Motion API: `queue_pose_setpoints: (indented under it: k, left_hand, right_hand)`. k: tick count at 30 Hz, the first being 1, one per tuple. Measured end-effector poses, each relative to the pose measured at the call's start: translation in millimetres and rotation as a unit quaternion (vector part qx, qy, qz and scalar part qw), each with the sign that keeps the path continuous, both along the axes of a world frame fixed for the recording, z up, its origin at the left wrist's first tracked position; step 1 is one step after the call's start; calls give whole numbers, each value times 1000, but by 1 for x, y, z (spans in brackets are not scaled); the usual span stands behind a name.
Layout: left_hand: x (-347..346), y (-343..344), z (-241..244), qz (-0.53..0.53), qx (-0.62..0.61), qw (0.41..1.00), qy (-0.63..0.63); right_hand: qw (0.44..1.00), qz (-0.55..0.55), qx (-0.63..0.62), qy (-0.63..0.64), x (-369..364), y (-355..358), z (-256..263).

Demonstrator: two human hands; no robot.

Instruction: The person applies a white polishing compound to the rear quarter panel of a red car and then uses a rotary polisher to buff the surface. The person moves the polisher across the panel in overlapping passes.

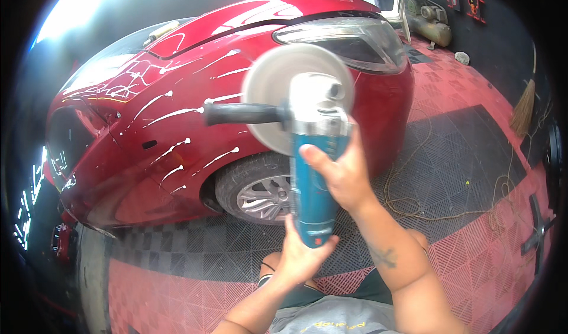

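Both my hands are on a teal rotary polisher (316, 179) with a silver gear head, raised in front of a red car. My right hand (348, 172) wraps its body just below the head, thumb across the front. Lower down, my left hand (306, 261) clasps the rear end. The black side handle (246, 113) points left, with no hand on it. Behind the head, the round whitish pad (268, 74) looks blurred. Several white streaks of liquid (177, 114) lie on the front fender (195, 94); whether the pad touches the car cannot be told.
A headlight (346, 41) and front wheel (266, 196) flank the fender. A bottle (162, 32) lies near the windshield. A cord (426, 214) loops over the tiled floor (466, 156) at right. Beyond are a broom (523, 108), an air compressor (432, 23) and a white chair (397, 12).
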State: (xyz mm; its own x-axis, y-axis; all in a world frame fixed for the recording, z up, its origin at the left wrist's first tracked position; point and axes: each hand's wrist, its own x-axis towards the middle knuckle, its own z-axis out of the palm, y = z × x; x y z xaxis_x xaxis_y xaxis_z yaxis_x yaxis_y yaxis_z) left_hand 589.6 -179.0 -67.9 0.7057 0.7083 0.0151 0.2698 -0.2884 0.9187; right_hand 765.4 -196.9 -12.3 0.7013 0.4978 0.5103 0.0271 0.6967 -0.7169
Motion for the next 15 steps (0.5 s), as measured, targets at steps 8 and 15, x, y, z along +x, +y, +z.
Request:
queue_pose_setpoints:
  k: [8, 15]
  left_hand:
    - [3, 1, -10, -40, 5, 999, 8]
    - [-8, 31, 19, 50, -5, 993, -108]
  right_hand:
    - [1000, -8, -15, 16, 7, -9, -2]
    - [991, -2, -89, -98, -7, 58, 57]
